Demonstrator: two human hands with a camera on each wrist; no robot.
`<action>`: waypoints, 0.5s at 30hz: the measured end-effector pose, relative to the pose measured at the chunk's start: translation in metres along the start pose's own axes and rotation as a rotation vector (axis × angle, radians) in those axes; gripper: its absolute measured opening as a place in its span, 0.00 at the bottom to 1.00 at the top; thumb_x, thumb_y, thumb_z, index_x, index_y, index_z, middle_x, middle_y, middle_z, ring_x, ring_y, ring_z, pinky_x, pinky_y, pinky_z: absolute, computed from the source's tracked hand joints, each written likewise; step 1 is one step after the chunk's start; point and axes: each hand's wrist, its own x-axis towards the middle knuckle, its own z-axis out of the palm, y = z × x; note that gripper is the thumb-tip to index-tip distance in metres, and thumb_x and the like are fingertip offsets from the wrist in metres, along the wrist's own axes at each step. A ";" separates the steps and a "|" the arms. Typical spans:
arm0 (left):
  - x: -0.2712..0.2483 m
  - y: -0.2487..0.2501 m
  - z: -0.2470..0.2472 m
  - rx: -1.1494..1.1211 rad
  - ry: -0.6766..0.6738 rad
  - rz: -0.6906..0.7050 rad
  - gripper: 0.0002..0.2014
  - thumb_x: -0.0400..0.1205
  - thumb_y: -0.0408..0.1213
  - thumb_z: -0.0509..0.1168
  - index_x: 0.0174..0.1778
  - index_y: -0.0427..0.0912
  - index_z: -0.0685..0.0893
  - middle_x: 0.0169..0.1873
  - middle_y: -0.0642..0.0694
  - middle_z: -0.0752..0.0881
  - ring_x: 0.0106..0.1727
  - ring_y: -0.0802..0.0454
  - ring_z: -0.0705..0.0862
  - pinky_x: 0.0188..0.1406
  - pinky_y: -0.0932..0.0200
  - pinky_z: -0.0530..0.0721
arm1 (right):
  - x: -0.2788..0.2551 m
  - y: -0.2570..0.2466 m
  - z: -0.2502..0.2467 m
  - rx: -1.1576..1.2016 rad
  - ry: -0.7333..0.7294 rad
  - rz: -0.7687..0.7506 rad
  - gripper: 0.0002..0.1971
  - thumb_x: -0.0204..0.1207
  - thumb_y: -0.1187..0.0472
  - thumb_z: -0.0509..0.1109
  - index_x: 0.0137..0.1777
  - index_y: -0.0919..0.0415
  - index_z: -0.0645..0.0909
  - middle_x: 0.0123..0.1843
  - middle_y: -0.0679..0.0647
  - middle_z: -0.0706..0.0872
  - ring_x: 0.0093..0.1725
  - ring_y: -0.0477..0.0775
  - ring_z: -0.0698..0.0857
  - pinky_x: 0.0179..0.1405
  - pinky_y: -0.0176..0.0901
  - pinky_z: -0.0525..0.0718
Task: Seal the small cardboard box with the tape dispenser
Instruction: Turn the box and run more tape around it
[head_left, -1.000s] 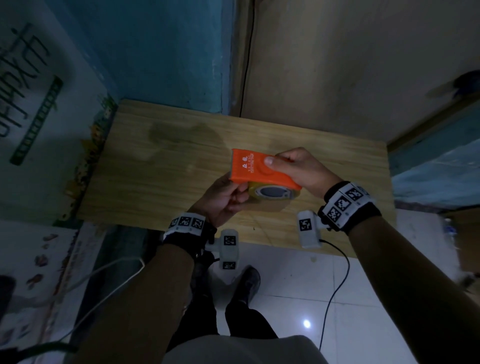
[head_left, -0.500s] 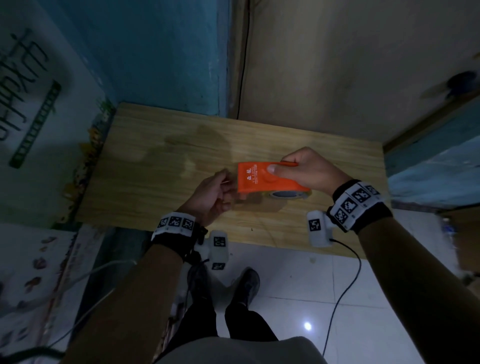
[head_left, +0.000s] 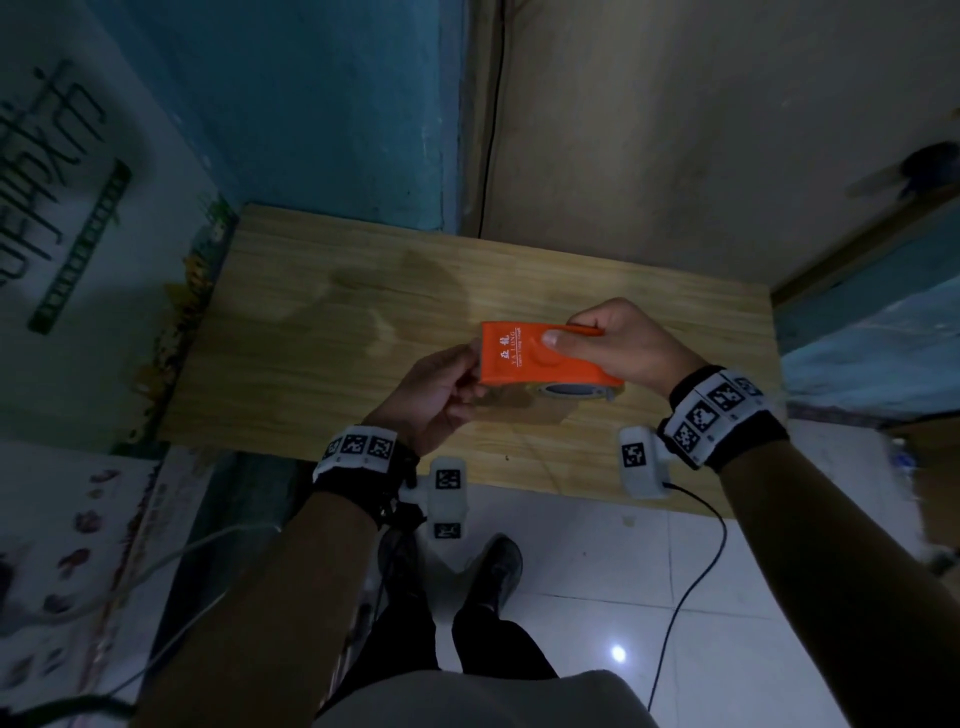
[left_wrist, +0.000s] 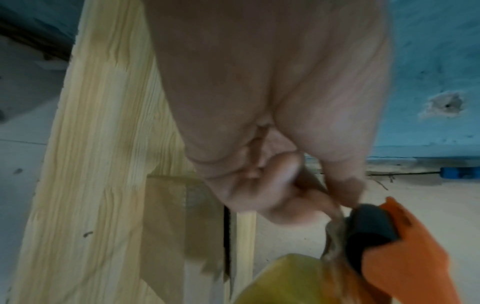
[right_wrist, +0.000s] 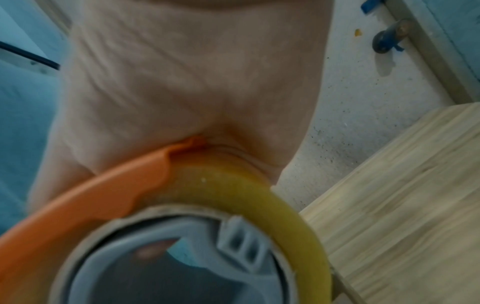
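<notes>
Head view: the right hand (head_left: 618, 340) grips an orange tape dispenser (head_left: 540, 358) from the right, thumb flat on its top face and fingers wrapped over the far edge, holding it above the wooden table (head_left: 322, 332). The yellowish tape roll (head_left: 566, 391) shows under the dispenser's near edge. The left hand (head_left: 441, 387) meets the dispenser's left end, fingers curled together there. Beneath the dispenser a brownish shape lies on the table; whether it is the cardboard box cannot be told.

Left wrist view: the left hand (left_wrist: 272, 127) has its thumb and fingertips (left_wrist: 306, 193) pinched on the tape end (left_wrist: 333, 230), right at the dispenser's dark roller. A brown strip of tape (left_wrist: 166, 222) lies stuck on the table edge.

Right wrist view: the right hand (right_wrist: 187, 86) clamps over the dispenser's orange rim (right_wrist: 109, 195), with the tape roll and its grey hub (right_wrist: 182, 257) close below. The table shows at the right.
</notes>
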 end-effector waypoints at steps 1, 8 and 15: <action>-0.001 0.001 0.002 0.031 0.025 0.005 0.09 0.85 0.43 0.64 0.44 0.44 0.83 0.29 0.50 0.78 0.24 0.61 0.71 0.17 0.70 0.63 | 0.000 0.000 0.001 0.005 0.005 -0.005 0.24 0.77 0.45 0.76 0.39 0.71 0.87 0.24 0.50 0.83 0.21 0.44 0.80 0.19 0.34 0.76; -0.003 0.006 0.010 0.419 0.279 0.097 0.09 0.85 0.40 0.64 0.51 0.40 0.85 0.35 0.44 0.91 0.31 0.52 0.88 0.19 0.66 0.71 | 0.003 -0.001 0.005 -0.106 0.016 -0.016 0.26 0.75 0.41 0.76 0.36 0.69 0.87 0.25 0.50 0.84 0.22 0.42 0.80 0.22 0.34 0.76; 0.000 0.023 0.007 0.759 0.299 0.305 0.07 0.84 0.30 0.62 0.49 0.32 0.85 0.32 0.42 0.88 0.24 0.56 0.86 0.15 0.73 0.73 | -0.005 -0.003 0.011 -0.124 0.003 0.011 0.27 0.76 0.39 0.74 0.38 0.67 0.88 0.31 0.56 0.90 0.26 0.46 0.86 0.27 0.40 0.82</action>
